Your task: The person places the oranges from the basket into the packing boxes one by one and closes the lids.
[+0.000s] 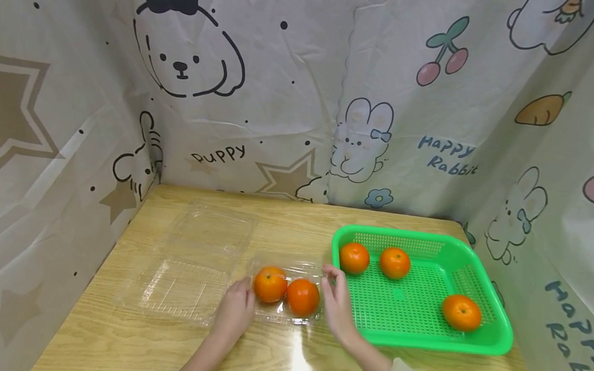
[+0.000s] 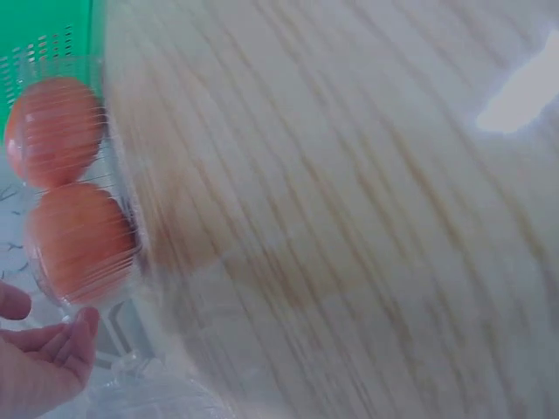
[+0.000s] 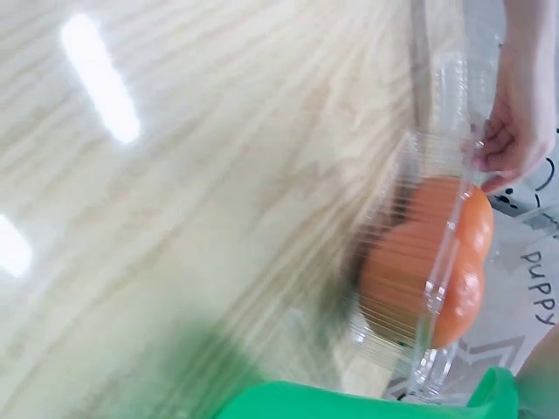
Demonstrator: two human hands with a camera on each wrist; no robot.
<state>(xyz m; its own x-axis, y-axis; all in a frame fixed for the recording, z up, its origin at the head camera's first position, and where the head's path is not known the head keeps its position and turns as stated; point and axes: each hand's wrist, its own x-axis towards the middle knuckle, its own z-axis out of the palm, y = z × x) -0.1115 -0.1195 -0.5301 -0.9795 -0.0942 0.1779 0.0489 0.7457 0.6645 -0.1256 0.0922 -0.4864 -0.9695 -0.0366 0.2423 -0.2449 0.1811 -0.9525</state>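
Note:
In the head view a small clear plastic container (image 1: 284,320) lies on the table with two oranges in it, a left one (image 1: 270,284) and a right one (image 1: 303,297). My left hand (image 1: 237,308) holds its left edge, fingertips bent at the rim. At the opposite side my right hand (image 1: 338,304) has thumb and fingers at the right edge. The left wrist view shows the curled left fingers (image 2: 83,336) against the container's corner, just below an orange (image 2: 80,243). From the right wrist, the container's ribbed side (image 3: 384,323) and raised rim show around both oranges.
Right of the container stands a green plastic basket (image 1: 439,346) holding three oranges, two toward its back left and one (image 1: 462,312) at the right. On the left lies another clear plastic container (image 1: 185,288), spread open. A printed cloth (image 1: 290,109) hangs behind the wooden table (image 1: 271,359).

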